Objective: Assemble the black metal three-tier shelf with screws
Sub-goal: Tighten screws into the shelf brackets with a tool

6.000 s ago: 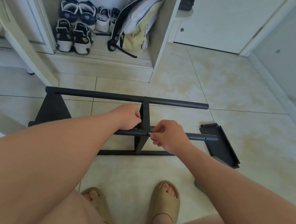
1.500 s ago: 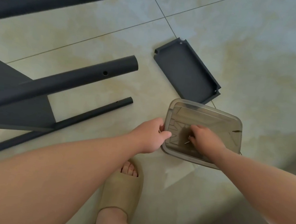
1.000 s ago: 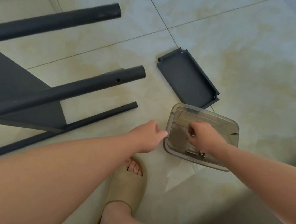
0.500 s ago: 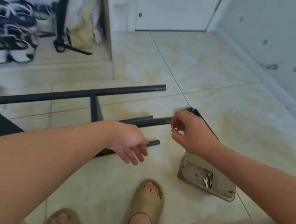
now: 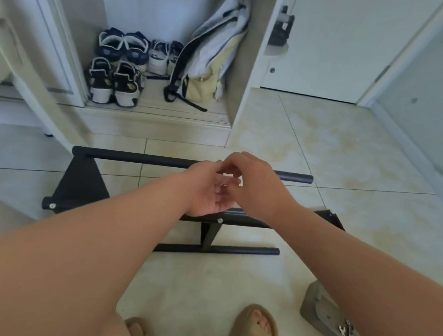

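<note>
Left hand (image 5: pixel 206 193) rose, open, under right hand (image 5: pixel 256 185), its grip curled, contents unclear, above shelf frame (image 5: pixel 82 183).

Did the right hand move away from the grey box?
Yes. The right hand left the grey box and went forward, away from it, to above the black shelf frame, beside the left hand.
</note>
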The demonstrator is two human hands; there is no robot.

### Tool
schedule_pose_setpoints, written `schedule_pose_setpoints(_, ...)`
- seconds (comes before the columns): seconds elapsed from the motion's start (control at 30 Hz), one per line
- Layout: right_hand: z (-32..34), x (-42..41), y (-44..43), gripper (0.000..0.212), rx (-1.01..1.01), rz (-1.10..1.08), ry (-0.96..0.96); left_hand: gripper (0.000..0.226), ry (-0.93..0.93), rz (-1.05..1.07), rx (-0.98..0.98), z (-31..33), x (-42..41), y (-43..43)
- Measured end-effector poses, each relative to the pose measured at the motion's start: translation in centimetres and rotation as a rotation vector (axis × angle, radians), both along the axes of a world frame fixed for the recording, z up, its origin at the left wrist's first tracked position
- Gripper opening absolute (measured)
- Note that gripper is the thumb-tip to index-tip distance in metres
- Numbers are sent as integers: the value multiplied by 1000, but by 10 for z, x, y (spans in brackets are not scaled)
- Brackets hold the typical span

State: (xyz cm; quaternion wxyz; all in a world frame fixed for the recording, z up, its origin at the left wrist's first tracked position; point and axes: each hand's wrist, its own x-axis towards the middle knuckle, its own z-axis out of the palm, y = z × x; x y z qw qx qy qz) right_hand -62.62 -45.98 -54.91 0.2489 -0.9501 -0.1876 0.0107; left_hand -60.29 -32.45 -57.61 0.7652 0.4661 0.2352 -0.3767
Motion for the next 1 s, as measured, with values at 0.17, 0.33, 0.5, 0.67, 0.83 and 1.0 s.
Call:
schedule_pose_setpoints(0.17,-15,24,-1,21,-18,-104,52,28,60,53,116,-16,12,18)
schedule_pose_setpoints(0.33,-51,39,-14,37,-313,-73,460,32,7,77,309,-37,26,29)
schedule_pose_setpoints(0.5,-81,39,-23,52,-429,-19,700,29,-212,-88,605,-55,30,27)
schedule_pose_setpoints(0.67,-93,37,-18,43,-353,-30,671,22,-385,-258,697,-70,31,31)
schedule_pose_setpoints(0.83,-98,35,-24,51,-333,11,620,15,-454,-344,724,-89,35,38)
schedule_pose_setpoints(1.0,-102,32,-29,49,-273,69,586,17,-506,-430,795,-100,41,37)
